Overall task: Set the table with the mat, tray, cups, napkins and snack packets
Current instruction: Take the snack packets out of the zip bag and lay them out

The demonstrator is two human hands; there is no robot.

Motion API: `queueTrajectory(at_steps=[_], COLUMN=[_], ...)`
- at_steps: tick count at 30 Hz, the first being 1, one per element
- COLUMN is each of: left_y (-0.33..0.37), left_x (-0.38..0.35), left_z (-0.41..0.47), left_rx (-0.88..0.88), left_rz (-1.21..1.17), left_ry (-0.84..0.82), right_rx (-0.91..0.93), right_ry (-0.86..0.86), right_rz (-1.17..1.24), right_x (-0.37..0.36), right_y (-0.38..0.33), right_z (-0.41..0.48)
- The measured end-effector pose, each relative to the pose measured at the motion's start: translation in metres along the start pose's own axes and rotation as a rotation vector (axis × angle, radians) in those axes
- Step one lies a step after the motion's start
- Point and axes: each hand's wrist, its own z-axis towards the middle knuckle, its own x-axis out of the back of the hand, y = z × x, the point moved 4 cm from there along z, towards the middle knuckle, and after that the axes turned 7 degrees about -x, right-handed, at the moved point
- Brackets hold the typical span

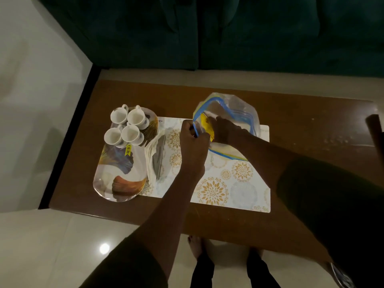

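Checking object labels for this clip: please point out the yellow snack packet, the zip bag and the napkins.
yellow snack packet (208, 127), head view, its exposed upper half.
zip bag (242, 108), head view, clear far wall.
napkins (151, 151), head view, middle of the white stack.

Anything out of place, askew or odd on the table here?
Nothing spilled or damaged. The tray overhangs the mat's left edge rather than sitting on it, with a yellow price sticker left on it. The napkins lie in a loose, crumpled pile against the tray's right edge.
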Motion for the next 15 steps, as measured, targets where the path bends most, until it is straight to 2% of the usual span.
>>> queueTrajectory(at_steps=[6,11,15], left_y=[0.000,0.006,0.009], left_x=[0.016,0.023,0.029], left_z=[0.003,0.021,0.025], left_rx=[0.003,0.016,0.011], left_rz=[-0.034,-0.132,-0.158], left_ry=[0.013,0.158,0.234], right_rx=[0.007,0.047,0.113], right_ry=[0.173,0.382,0.429], right_rz=[0.129,0.199,0.247], right_x=[0.011,0.078,0.145], right_y=[0.003,-0.011,-0.028], right_z=[-0.002,-0.031,-0.075])
